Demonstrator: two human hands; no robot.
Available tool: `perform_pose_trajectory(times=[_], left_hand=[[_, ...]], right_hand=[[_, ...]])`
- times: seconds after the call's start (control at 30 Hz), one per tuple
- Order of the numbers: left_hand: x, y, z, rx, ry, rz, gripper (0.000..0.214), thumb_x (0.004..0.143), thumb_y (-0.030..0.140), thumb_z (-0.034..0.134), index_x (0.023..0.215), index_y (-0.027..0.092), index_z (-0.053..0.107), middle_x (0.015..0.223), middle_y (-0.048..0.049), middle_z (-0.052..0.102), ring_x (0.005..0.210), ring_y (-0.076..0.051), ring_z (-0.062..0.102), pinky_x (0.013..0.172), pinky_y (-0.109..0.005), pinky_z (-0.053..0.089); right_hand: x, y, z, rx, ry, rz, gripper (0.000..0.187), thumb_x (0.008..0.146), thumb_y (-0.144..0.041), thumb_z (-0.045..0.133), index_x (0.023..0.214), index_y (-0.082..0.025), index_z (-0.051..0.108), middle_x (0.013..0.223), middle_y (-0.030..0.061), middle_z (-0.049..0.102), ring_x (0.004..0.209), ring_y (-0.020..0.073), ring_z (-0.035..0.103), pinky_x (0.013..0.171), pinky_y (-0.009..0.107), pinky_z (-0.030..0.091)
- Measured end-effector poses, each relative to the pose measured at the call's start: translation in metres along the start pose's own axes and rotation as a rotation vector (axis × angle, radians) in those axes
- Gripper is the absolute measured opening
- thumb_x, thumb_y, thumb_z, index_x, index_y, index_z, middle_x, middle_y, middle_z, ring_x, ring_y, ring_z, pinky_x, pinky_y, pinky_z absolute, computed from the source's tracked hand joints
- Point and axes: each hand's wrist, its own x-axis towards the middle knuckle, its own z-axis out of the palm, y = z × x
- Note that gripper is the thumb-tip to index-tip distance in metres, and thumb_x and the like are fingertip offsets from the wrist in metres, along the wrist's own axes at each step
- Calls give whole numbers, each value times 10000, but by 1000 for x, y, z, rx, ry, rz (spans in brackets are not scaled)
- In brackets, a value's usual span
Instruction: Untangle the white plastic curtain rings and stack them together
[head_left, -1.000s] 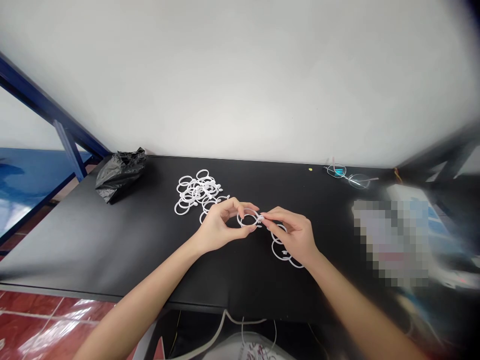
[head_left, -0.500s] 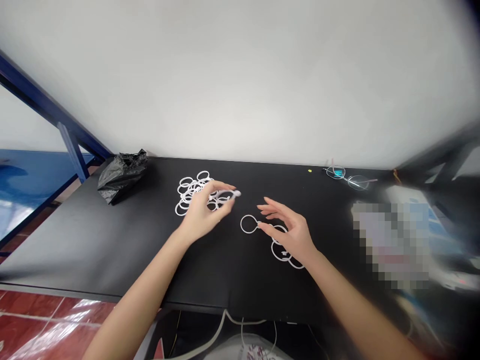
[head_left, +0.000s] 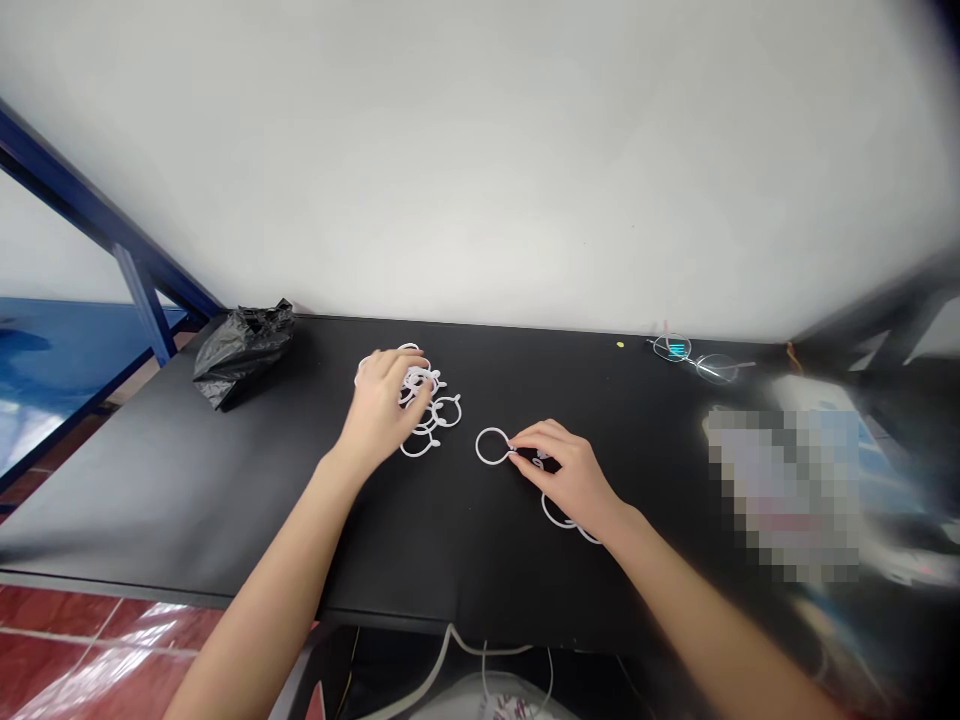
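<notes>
My right hand (head_left: 566, 470) pinches the small tab of a white plastic ring (head_left: 478, 447) between thumb and fingertips. The ring's loop points left, low over the black tabletop. Partly under that hand lie more white rings (head_left: 553, 515). My left hand (head_left: 382, 405) rests over a heap of similar white rings (head_left: 424, 418), thumb and fingers apart around some of them. It covers the left part of the heap, and its fingertips are partly hard to make out against the rings.
The black table (head_left: 247, 500) stands against a white wall. A crumpled black plastic bag (head_left: 244, 350) lies at the back left. Eyeglasses (head_left: 694, 357) and a yellow speck (head_left: 620, 345) are at the back right. A blurred-out item (head_left: 784, 490) lies at the right. Cables (head_left: 427, 680) hang below the front edge.
My left hand has moved left onto the heap; the ring it held is no longer apart from the others. My right fingers have closed on the single ring's tab.
</notes>
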Motion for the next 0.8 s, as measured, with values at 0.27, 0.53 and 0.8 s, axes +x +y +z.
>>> perform_pose_trajectory(times=[0.27,0.53,0.8], left_hand=[[-26,67,26,-223,-152,263,390,994,475,376,1120,147,546,951,-92,641,920,-238,566,987,-472,413],[-26,59,28,-392,-130,265,551,1009,569,228,943,153,584,651,2,468,625,-160,443,658,-316,393],[-27,61,28,-533,-205,191,540,1027,514,219,917,149,602,673,-25,563,664,-166,510,686,-311,417]], right_hand=[[1,-11,-2,226,169,-80,134,835,-132,709,901,-242,748,871,37,742,781,180,708,698,316,576],[-1,-12,-1,417,56,-27,257,831,-104,709,985,-298,777,923,22,766,806,183,717,710,312,575],[-4,-9,-1,478,33,25,199,811,-130,741,910,-292,797,834,7,762,717,165,696,652,295,553]])
